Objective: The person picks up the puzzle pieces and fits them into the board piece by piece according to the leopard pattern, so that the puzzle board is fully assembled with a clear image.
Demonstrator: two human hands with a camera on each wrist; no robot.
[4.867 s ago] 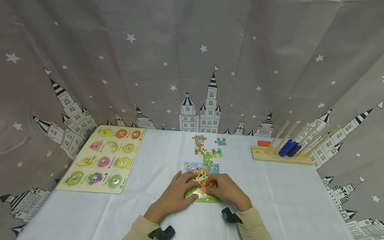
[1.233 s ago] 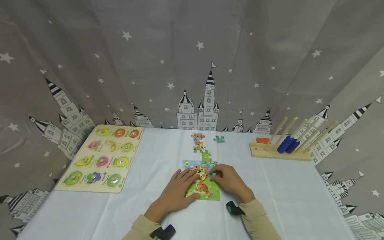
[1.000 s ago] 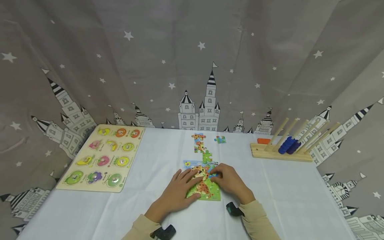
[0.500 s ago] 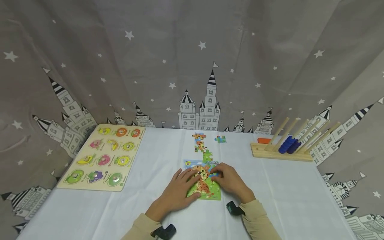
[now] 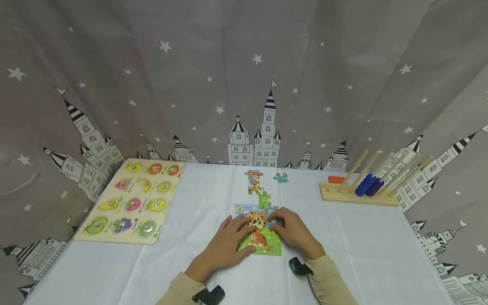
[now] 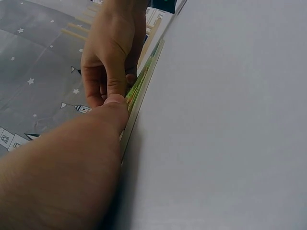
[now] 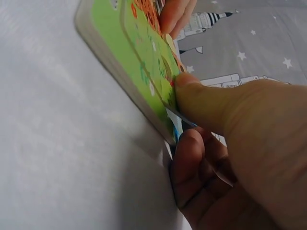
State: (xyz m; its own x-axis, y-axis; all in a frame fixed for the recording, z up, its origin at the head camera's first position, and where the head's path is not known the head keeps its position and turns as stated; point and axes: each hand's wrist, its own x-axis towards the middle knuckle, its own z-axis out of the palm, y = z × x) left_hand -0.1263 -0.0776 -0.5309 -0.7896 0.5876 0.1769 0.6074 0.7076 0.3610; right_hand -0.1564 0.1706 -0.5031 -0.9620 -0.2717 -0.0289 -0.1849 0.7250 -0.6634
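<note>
A leopard jigsaw puzzle board (image 5: 277, 253) lies on the white cloth between the two hands. My left hand (image 5: 224, 245) rests on its left side, fingers spread over the leopard's face and thumb near the bottom edge. With thumb and fingertips, my right hand (image 5: 296, 232) pinches a blue-green jigsaw piece (image 5: 273, 222) at the board's upper right. In the right wrist view, the thumb presses at the board's side and the piece (image 7: 173, 120) stands slightly tilted out of its place. The fingers partly cover the piece.
Beyond the board lie loose jigsaw pieces: two orange ones (image 5: 253, 174) in a column, a green one (image 5: 264, 199) at the board's top edge and a blue-green one (image 5: 281, 178). A fruit peg board (image 5: 167, 199) is at left, a wooden peg stand (image 5: 358, 200) at right.
Since the oldest frame, my right hand has taken the blue-green piece from beside the green one and brought it to the board's upper right. Over the last second both hands have barely moved.
</note>
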